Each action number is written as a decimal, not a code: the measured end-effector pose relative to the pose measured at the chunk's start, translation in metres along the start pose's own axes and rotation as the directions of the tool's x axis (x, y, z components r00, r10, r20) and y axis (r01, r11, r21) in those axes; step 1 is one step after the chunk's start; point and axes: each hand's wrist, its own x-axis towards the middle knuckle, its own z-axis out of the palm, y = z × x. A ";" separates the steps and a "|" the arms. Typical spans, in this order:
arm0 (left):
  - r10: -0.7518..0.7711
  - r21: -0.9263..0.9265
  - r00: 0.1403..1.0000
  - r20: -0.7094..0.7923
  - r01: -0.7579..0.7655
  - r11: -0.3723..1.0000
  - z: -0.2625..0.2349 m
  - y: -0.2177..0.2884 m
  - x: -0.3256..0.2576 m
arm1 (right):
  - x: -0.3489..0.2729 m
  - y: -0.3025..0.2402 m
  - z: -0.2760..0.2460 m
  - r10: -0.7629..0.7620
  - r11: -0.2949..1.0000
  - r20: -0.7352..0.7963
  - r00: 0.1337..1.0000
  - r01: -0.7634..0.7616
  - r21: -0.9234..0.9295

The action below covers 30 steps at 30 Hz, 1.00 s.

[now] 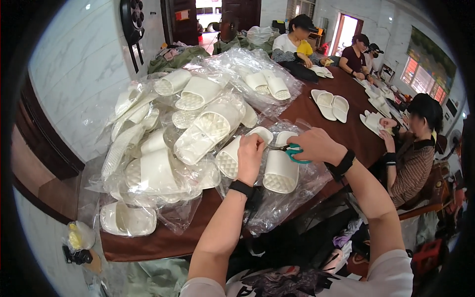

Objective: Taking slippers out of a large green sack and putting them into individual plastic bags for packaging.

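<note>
Two white slippers lie side by side on clear plastic in front of me. Over the left slipper [227, 159], my left hand [251, 154] is closed in a pinch; what its fingertips hold is too small to make out. My right hand [316, 144] grips a pair of scissors [296, 152] with teal handles. Its dark blades point left, toward the left fingertips, above the gap between the slippers. The right slipper [281, 171] sits just below the scissors, with its textured sole facing up at the near end. Both of my wrists wear black bands.
A big pile of white slippers [200, 133] in clear bags covers the table's left side. One slipper [127, 219] rests at the near left corner of the brown table [168, 245]. A pair [330, 105] lies farther right. Several people sit along the right side, handling slippers.
</note>
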 end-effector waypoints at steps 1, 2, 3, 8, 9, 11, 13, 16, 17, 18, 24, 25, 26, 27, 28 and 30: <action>0.003 -0.010 1.000 -0.012 -0.003 1.000 0.000 0.000 0.000 | 0.000 0.001 0.001 -0.005 1.000 0.000 1.000 0.005 -0.001; 0.002 -0.007 1.000 -0.016 -0.003 1.000 0.001 0.000 0.000 | -0.003 0.003 0.002 0.001 1.000 -0.061 0.998 -0.001 0.000; -0.025 -0.013 1.000 -0.018 0.025 1.000 0.001 0.000 0.000 | -0.004 0.005 0.003 0.007 1.000 -0.122 0.993 -0.007 0.003; -0.057 -0.018 0.998 -0.014 0.057 0.998 0.004 0.001 0.000 | -0.009 0.008 -0.006 -0.037 0.999 -0.100 0.994 0.041 0.033; -0.053 -0.012 0.998 -0.021 0.052 0.999 0.003 0.001 0.001 | -0.008 0.006 -0.008 -0.043 0.999 -0.079 0.996 0.044 0.006; -0.046 -0.006 0.999 -0.028 0.046 0.999 0.004 -0.001 0.000 | -0.004 0.000 -0.009 -0.070 0.998 -0.088 0.994 0.070 -0.002; -0.050 -0.018 0.998 -0.028 0.050 0.999 0.004 0.000 0.000 | -0.001 -0.003 -0.008 -0.099 0.995 -0.100 0.990 0.098 -0.013; -0.088 -0.054 0.996 -0.017 0.087 0.995 0.005 0.005 -0.001 | 0.004 -0.004 -0.001 -0.074 0.997 -0.111 0.991 0.069 -0.046; -0.087 -0.055 0.996 -0.021 0.086 0.995 0.004 0.004 -0.001 | 0.004 -0.006 -0.001 -0.038 0.999 -0.093 0.995 0.035 -0.034; -0.061 -0.022 0.998 -0.017 0.061 0.998 0.004 0.004 -0.001 | 0.003 -0.007 -0.001 -0.002 1.000 -0.073 0.997 0.001 -0.022; -0.060 -0.030 0.998 -0.030 0.060 0.998 -0.003 0.006 0.000 | -0.010 0.003 0.004 0.119 0.993 -0.135 0.984 -0.116 0.031; -0.094 -0.044 0.995 -0.020 0.093 0.995 -0.006 0.009 0.001 | -0.013 0.008 0.010 0.119 0.993 -0.135 0.984 -0.115 0.031; -0.093 -0.050 0.995 -0.019 0.092 0.995 -0.006 0.012 0.002 | -0.018 0.015 0.018 0.208 0.978 -0.242 0.948 -0.194 0.081; -0.061 -0.047 0.997 -0.046 0.059 0.997 -0.007 0.015 0.005 | -0.022 0.023 0.028 0.296 0.954 -0.342 0.892 -0.263 0.140; -0.029 -0.046 0.997 -0.070 0.025 0.999 -0.006 0.019 0.007 | -0.029 0.034 0.037 0.355 0.934 -0.317 0.879 -0.324 0.148; -0.100 -0.151 0.992 -0.074 0.088 0.985 -0.010 0.029 0.011 | -0.040 0.054 0.062 0.449 0.894 -0.330 0.830 -0.415 0.170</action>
